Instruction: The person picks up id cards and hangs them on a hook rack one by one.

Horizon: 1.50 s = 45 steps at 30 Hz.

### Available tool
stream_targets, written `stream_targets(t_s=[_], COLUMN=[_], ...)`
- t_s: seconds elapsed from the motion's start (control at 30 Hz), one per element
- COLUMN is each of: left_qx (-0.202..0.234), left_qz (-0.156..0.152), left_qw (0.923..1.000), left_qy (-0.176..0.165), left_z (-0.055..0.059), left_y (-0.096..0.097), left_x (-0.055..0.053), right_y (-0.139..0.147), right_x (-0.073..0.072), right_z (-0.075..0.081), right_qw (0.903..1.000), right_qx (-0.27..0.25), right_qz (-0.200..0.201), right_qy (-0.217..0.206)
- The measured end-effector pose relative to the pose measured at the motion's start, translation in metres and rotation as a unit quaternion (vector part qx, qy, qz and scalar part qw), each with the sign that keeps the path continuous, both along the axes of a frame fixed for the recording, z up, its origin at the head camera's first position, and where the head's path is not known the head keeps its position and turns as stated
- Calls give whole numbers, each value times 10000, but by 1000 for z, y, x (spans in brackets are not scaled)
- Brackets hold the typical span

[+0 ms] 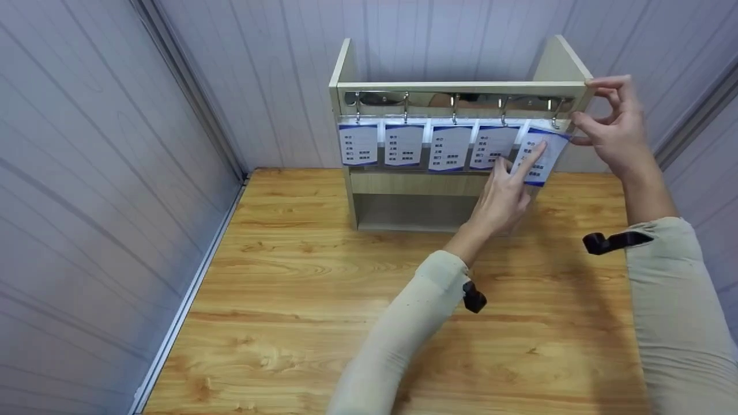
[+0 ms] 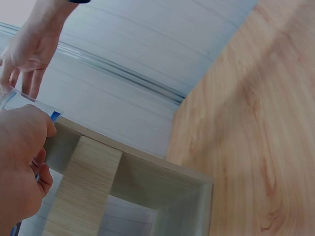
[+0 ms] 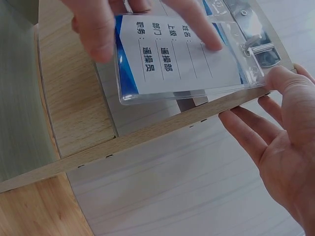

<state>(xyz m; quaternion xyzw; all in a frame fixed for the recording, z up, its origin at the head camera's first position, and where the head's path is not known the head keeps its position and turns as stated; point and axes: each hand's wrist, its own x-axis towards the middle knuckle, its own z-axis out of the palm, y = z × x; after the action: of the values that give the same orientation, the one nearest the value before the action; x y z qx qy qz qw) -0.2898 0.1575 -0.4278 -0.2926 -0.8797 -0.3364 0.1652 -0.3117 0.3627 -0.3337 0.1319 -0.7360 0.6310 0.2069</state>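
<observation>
A clear-sleeved name badge [image 1: 546,155] with blue borders hangs tilted from the rightmost metal hook [image 1: 556,118] of a small wooden shelf [image 1: 455,86]. My left hand [image 1: 501,196] lays its straight index finger on the card's face. The left thumb [image 3: 97,42] is by the badge's lower edge, while the other fingers are bent and partly hidden. At the shelf's right corner, my right hand [image 1: 622,129] grips the side panel [image 3: 197,115]. Its thumb [image 3: 281,78] touches the front near the sleeve's top corner, and its fingers lie against the panel's outer face.
Several similar badges [image 1: 452,148] hang in a row to the left, on hooks along a shiny metal strip [image 1: 429,101]. The shelf stands on a wood-grain table [image 1: 288,288] near the back wall [image 1: 277,86]. Another panelled wall [image 1: 104,173] runs along the left side.
</observation>
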Motion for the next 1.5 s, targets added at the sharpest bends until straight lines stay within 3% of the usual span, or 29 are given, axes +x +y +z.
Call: stream_targets(t_s=[0.27, 0.53, 0.73, 0.97, 1.23, 1.5], left_qx=[-5, 326, 489, 487, 343, 17], left_qz=[-96, -233, -266, 59, 130, -247], left_qw=[9999, 9985, 9980, 9984, 9984, 9976], left_qy=[-86, -377, -297, -296, -432, -648], left_z=[-12, -32, -34, -39, -47, -51], left_y=[0, -3, -8, -11, -13, -24], left_x=[0, -1, 0, 4, 5, 7], right_y=[-1, -3, -4, -3, -3, 0], right_x=[-2, -2, -2, -3, -2, -1], right_z=[0, 0, 1, 1, -1, 0], right_qw=[9992, 9983, 9982, 9969, 9973, 9979], right_qx=[-340, -480, -511, -674, -644, -574], right_qz=[214, 327, 320, 408, 352, 292], right_qy=[45, 22, -29, -57, -55, -86])
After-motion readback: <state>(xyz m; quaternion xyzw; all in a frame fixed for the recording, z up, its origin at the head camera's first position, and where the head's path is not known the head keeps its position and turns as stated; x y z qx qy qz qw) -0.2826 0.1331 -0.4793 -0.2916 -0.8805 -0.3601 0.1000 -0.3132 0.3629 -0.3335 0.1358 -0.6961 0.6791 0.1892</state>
